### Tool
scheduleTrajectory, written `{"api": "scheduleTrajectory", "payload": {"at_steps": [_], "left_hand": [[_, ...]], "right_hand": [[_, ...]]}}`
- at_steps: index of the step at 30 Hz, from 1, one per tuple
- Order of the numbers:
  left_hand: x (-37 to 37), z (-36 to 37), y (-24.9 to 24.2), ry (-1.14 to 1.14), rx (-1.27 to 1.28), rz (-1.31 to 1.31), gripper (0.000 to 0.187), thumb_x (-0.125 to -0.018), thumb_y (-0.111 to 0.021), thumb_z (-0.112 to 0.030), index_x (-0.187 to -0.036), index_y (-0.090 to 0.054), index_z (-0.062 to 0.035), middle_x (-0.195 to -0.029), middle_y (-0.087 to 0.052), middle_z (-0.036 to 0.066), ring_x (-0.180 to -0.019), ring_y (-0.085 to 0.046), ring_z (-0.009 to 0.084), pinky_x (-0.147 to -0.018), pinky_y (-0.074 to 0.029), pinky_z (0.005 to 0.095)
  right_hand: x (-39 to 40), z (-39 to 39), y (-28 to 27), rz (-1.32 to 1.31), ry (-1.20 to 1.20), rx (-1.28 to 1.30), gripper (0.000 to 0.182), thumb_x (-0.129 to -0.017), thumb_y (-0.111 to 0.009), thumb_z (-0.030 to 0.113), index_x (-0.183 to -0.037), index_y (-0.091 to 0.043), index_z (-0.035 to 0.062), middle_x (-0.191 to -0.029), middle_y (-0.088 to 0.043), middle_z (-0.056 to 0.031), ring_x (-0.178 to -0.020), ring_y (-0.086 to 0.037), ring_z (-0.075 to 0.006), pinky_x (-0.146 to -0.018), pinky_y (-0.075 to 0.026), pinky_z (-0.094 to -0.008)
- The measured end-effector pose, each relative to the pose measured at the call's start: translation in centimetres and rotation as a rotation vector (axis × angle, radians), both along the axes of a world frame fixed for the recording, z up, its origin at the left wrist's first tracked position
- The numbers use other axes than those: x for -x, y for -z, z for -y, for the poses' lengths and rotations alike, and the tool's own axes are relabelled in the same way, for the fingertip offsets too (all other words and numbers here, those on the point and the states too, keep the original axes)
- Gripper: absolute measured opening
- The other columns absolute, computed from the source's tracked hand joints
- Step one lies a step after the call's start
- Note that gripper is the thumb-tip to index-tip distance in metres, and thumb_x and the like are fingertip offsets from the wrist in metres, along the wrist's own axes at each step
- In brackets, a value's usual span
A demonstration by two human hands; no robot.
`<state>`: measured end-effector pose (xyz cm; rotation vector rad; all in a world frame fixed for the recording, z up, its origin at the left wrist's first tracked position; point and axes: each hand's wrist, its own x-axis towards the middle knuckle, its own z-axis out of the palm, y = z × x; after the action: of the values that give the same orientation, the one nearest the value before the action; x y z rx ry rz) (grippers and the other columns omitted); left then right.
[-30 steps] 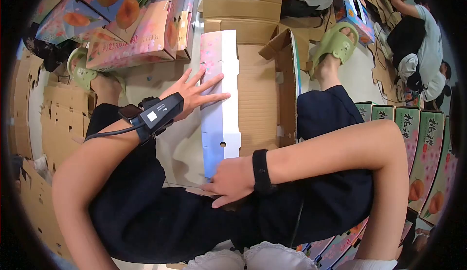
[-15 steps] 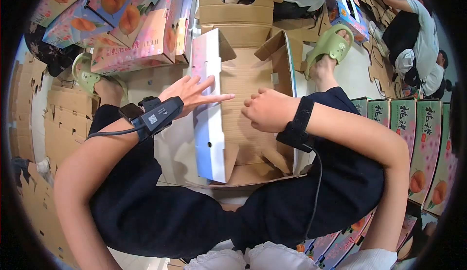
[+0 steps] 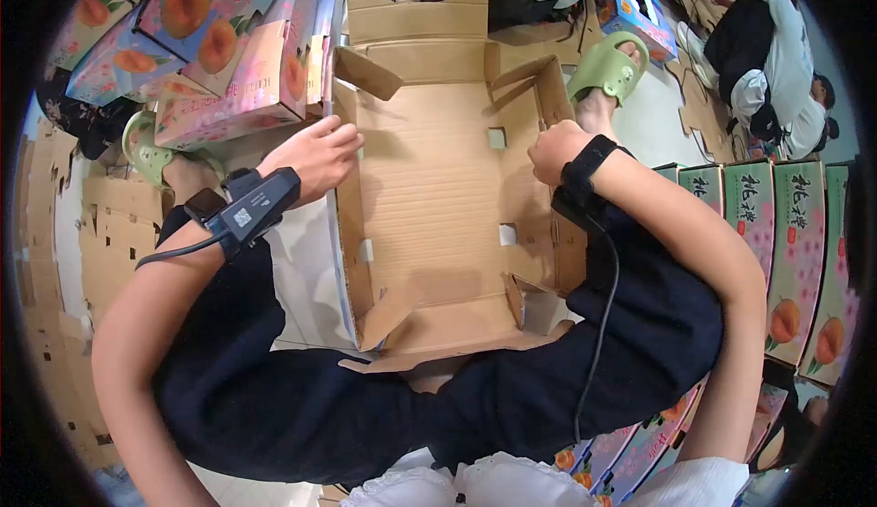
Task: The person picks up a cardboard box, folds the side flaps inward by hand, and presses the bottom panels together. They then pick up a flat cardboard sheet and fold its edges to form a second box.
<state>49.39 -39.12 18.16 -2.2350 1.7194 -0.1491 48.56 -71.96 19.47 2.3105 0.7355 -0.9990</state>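
An open cardboard box (image 3: 429, 224) with bare brown insides lies between my legs, its side walls raised and its corner flaps loose. My left hand (image 3: 315, 155) is closed at the top edge of the left wall, with the fingers curled over it. On the opposite side, my right hand (image 3: 559, 151) grips the upper edge of the right wall, its fingertips partly hidden. A long back flap (image 3: 420, 18) stretches away flat from the far end. Black devices with cables are strapped to both wrists.
Printed peach boxes (image 3: 233, 87) are piled at the far left, and green ones (image 3: 749, 233) stand in a row at the right. Flat cardboard (image 3: 119, 233) lies on the left. Another person (image 3: 767, 59) sits at the upper right.
The left wall, folded inward before, has swung out to the left. My hands have moved apart to opposite sides of the box, and the right wall leans further outward.
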Motion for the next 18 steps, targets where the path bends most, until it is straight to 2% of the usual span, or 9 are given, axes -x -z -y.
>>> {"api": "scheduleTrajectory", "payload": {"at_steps": [1, 2, 6, 9, 11, 13, 15, 16, 18], "left_hand": [[-0.2, -0.1, -0.2, -0.009, -0.022, -0.056, 0.013, -0.066, -0.057, -0.015, -0.075, -0.059, -0.007, -0.094, -0.053, 0.003, -0.093, -0.046, 0.0149, -0.081, -0.035, 0.0276], [-0.4, -0.4, -0.2, -0.033, -0.057, -0.098, 0.013, -0.067, -0.056, -0.017, -0.075, -0.058, -0.0071, -0.094, -0.054, 0.005, -0.095, -0.047, 0.0172, -0.086, -0.036, 0.0297], [-1.4, -1.8, -0.5, -0.075, -0.019, -0.14, 0.008, -0.064, -0.057, -0.015, -0.066, -0.057, -0.007, -0.077, -0.053, 0.004, -0.083, -0.05, 0.0169, -0.078, -0.037, 0.0287], [-1.5, -2.3, -0.2, -0.188, 0.004, -0.174, 0.009, -0.066, -0.056, -0.015, -0.07, -0.057, -0.0072, -0.078, -0.053, 0.004, -0.084, -0.051, 0.0173, -0.078, -0.036, 0.0298], [-1.4, -1.9, 0.7, -0.201, 0.008, -0.132, 0.009, -0.066, -0.056, -0.015, -0.071, -0.057, -0.0071, -0.078, -0.053, 0.004, -0.084, -0.051, 0.0174, -0.078, -0.036, 0.0301], [-1.1, -0.9, 0.7, -0.21, -0.001, -0.051, 0.009, -0.067, -0.055, -0.014, -0.071, -0.056, -0.0069, -0.078, -0.051, 0.004, -0.083, -0.05, 0.0176, -0.078, -0.035, 0.0299], [-1.2, 0.7, 0.6, -0.359, -0.208, -0.127, 0.021, -0.07, -0.055, -0.014, -0.089, -0.06, -0.0067, -0.102, -0.054, 0.009, -0.106, -0.047, 0.0222, -0.097, -0.031, 0.0374], [-1.5, 0.7, 0.9, -0.357, -0.212, -0.129, 0.021, -0.07, -0.055, -0.014, -0.089, -0.06, -0.0067, -0.102, -0.054, 0.009, -0.106, -0.047, 0.0222, -0.097, -0.031, 0.0374], [-2.5, 0.8, 1.8, -0.272, -0.08, 0.039, 0.033, -0.073, -0.056, -0.022, -0.103, -0.062, -0.0096, -0.125, -0.047, 0.012, -0.126, -0.034, 0.0236, -0.109, -0.017, 0.0457]], "right_hand": [[0.1, 0.1, 0.0, 0.025, -0.032, 0.01, 0.027, -0.079, -0.048, 0.022, -0.087, -0.066, 0.0043, -0.09, -0.066, -0.0153, -0.084, -0.064, -0.0283, -0.071, -0.049, -0.0373], [0.2, 0.0, -0.1, 0.034, -0.046, 0.008, 0.027, -0.079, -0.048, 0.024, -0.084, -0.067, 0.0046, -0.088, -0.066, -0.0146, -0.084, -0.064, -0.0283, -0.072, -0.049, -0.0375], [-0.3, 0.6, 2.0, 0.04, -0.057, 0.01, 0.027, -0.078, -0.048, 0.024, -0.083, -0.067, 0.0053, -0.084, -0.066, -0.0147, -0.081, -0.065, -0.029, -0.07, -0.049, -0.0383], [-1.0, 0.7, 2.7, 0.103, -0.007, -0.068, 0.027, -0.078, -0.049, 0.026, -0.082, -0.067, 0.0065, -0.081, -0.066, -0.0147, -0.079, -0.065, -0.0297, -0.068, -0.05, -0.0398], [-1.5, -0.2, 2.6, 0.154, 0.141, -0.084, 0.025, -0.079, -0.05, 0.022, -0.09, -0.068, 0.0097, -0.098, -0.066, -0.0113, -0.093, -0.063, -0.0243, -0.076, -0.047, -0.0351], [-2.6, -0.2, 3.8, 0.184, 0.153, -0.115, 0.025, -0.079, -0.051, 0.025, -0.091, -0.067, 0.0107, -0.096, -0.066, -0.0109, -0.092, -0.063, -0.0246, -0.076, -0.048, -0.0363], [-3.4, -0.1, 4.5, 0.271, 0.076, -0.322, 0.028, -0.077, -0.051, 0.026, -0.097, -0.063, 0.0099, -0.098, -0.064, -0.0134, -0.093, -0.062, -0.0269, -0.076, -0.05, -0.0398], [-4.2, -0.5, 4.8, 0.217, 0.109, -0.253, 0.041, -0.076, -0.052, 0.025, -0.115, -0.056, 0.0136, -0.118, -0.055, -0.0122, -0.103, -0.057, -0.0259, -0.081, -0.048, -0.0394], [-4.7, -0.3, 5.3, 0.254, 0.065, -0.294, 0.047, -0.076, -0.052, 0.024, -0.122, -0.051, 0.0154, -0.123, -0.051, -0.0128, -0.105, -0.056, -0.0263, -0.083, -0.048, -0.0396]]}}
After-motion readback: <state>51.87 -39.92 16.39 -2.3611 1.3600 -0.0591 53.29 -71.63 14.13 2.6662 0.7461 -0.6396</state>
